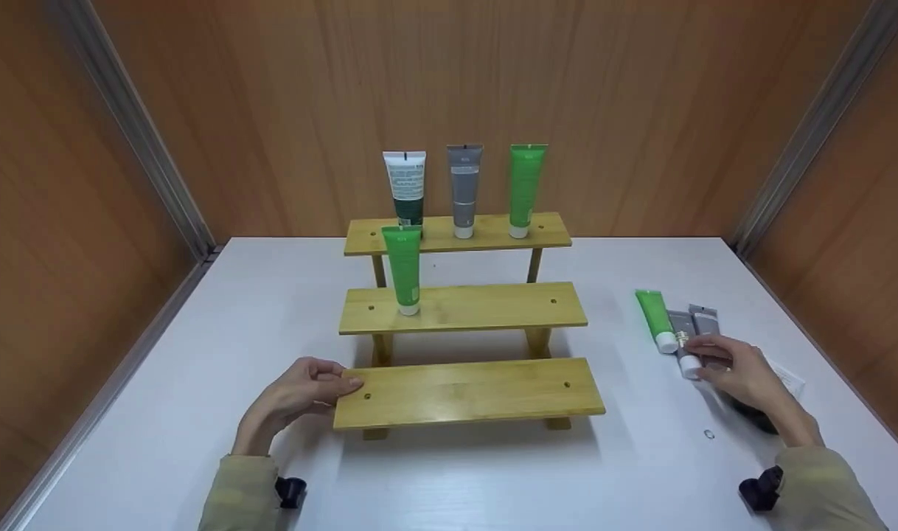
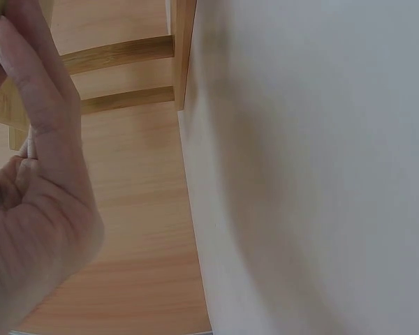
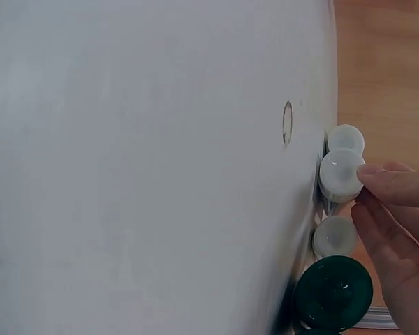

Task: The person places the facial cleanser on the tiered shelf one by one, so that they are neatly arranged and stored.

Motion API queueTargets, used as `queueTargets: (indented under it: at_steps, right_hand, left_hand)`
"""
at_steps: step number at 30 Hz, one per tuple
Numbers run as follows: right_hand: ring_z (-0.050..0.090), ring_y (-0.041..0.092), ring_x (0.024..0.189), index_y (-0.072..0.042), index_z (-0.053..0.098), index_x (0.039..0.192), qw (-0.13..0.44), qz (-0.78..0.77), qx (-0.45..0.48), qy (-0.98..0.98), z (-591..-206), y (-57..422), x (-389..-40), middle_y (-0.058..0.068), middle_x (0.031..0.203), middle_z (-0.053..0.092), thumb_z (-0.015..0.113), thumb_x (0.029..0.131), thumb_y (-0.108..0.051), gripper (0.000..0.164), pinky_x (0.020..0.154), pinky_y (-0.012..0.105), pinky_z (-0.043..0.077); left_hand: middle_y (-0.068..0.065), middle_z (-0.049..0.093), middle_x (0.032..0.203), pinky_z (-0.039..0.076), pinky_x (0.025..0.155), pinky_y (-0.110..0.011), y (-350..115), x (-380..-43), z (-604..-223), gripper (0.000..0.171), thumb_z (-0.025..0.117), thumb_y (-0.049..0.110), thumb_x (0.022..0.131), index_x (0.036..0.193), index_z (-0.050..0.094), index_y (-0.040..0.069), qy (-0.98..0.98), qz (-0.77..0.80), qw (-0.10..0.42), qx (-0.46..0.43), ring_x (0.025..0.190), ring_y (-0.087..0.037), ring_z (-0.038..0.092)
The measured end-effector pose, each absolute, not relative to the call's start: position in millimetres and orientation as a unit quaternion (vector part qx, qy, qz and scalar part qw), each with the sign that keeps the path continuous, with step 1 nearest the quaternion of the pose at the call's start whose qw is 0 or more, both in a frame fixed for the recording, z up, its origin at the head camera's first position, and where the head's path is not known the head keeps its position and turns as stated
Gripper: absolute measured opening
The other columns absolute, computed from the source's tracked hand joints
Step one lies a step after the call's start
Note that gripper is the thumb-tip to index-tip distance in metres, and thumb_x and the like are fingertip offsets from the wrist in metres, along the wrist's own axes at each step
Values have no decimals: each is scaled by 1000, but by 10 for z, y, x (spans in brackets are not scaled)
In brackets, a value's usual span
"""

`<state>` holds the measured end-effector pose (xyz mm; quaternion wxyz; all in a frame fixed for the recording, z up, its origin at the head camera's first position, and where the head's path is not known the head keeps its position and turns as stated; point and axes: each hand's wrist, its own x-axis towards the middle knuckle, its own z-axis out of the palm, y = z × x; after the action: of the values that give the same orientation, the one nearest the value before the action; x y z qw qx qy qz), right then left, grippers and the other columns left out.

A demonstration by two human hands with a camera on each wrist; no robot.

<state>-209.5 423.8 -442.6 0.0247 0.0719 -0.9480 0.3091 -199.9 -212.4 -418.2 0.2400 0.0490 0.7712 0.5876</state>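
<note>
My left hand [image 1: 301,394] grips the left end of the lowest shelf [image 1: 471,394] of a three-step wooden stand, thumb on top. In the left wrist view the fingers [image 2: 45,98] curl round that board. At the right, my right hand [image 1: 740,369] pinches a grey tube by its white cap [image 1: 689,366], with the tube lying among others. The right wrist view shows my thumb against this cap [image 3: 341,174]. Beside it lie a green tube [image 1: 654,317] and another grey tube [image 1: 705,321]. A dark green cap [image 3: 333,293] is nearest my wrist.
On the top shelf [image 1: 486,228] stand a white-and-dark-green tube [image 1: 406,181], a grey tube [image 1: 464,184] and a green tube [image 1: 526,188]. Another green tube [image 1: 402,269] stands left on the middle shelf [image 1: 486,306]. A small ring mark [image 1: 708,434] shows on the white table. Wooden walls enclose it.
</note>
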Motion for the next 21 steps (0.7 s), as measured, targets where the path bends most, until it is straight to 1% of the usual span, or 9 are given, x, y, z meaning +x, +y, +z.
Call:
queueTargets:
  at_steps: [3, 4, 5, 6, 11, 13, 16, 19, 21]
  right_hand:
    - [48, -25, 100, 0, 59, 132, 24, 306, 71, -949, -4421, 4246, -2075, 24, 129, 67, 69, 89, -2, 45, 82, 4, 41]
    - [47, -26, 100, 0, 59, 132, 26, 305, 72, -949, -4417, 4242, -2067, 23, 128, 68, 69, 89, -3, 45, 82, 4, 40]
    - [37, -31, 97, -1, 60, 132, 27, 303, 73, -950, -4414, 4242, -2063, 22, 127, 69, 69, 89, -3, 45, 82, 4, 40]
    - [36, -32, 97, -1, 60, 132, 28, 302, 73, -950, -4410, 4237, -2057, 21, 126, 70, 70, 88, -3, 44, 82, 3, 39]
    - [39, -31, 97, -2, 61, 130, 32, 299, 75, -951, -4396, 4220, -2040, 15, 119, 74, 72, 90, -7, 42, 84, 4, 38]
    - [49, -25, 99, -3, 61, 131, 30, 296, 71, -952, -4390, 4216, -2041, 14, 116, 75, 72, 91, -10, 42, 83, 5, 39]
    - [68, 4, 108, -2, 59, 132, 24, 293, 59, -954, -4382, 4206, -2043, 14, 115, 76, 70, 93, -13, 42, 81, 8, 41]
    - [66, 36, 118, -2, 58, 134, 14, 294, 46, -955, -4380, 4195, -2033, 15, 115, 76, 69, 95, -14, 42, 80, 11, 42]
    - [62, 43, 121, -3, 58, 134, 13, 296, 40, -954, -4379, 4193, -2013, 15, 113, 76, 69, 95, -14, 42, 79, 11, 41]
  left_hand:
    - [4, 77, 86, 59, 70, -27, -2118, -2000, -4171, 28, 73, 27, 93, 104, 66, 3, 774, 584, 238, 49, 76, -9, 71]
    - [4, 77, 86, 59, 70, -27, -2118, -2001, -4171, 28, 73, 27, 93, 103, 66, 3, 776, 583, 237, 48, 77, -9, 71]
    - [4, 77, 86, 59, 70, -27, -2119, -2000, -4169, 28, 74, 28, 92, 103, 66, 3, 777, 582, 236, 46, 77, -9, 71]
    - [4, 76, 85, 59, 70, -27, -2120, -1999, -4166, 28, 74, 28, 92, 102, 66, 3, 778, 581, 235, 44, 76, -9, 71]
    - [4, 76, 84, 59, 70, -27, -2121, -1991, -4164, 28, 75, 28, 91, 102, 65, 3, 776, 584, 236, 41, 76, -9, 71]
    - [5, 76, 84, 59, 70, -27, -2122, -1989, -4168, 28, 75, 28, 91, 101, 65, 3, 774, 585, 237, 43, 76, -9, 71]
    - [5, 76, 82, 59, 70, -27, -2123, -1988, -4175, 26, 75, 27, 91, 99, 66, 4, 774, 585, 237, 44, 75, -9, 70]
    - [5, 75, 82, 59, 70, -27, -2120, -1987, -4176, 26, 75, 28, 91, 98, 66, 5, 777, 583, 234, 44, 75, -9, 70]
    - [5, 76, 83, 59, 70, -27, -2120, -1988, -4175, 27, 75, 29, 91, 99, 66, 5, 779, 581, 233, 45, 75, -9, 70]
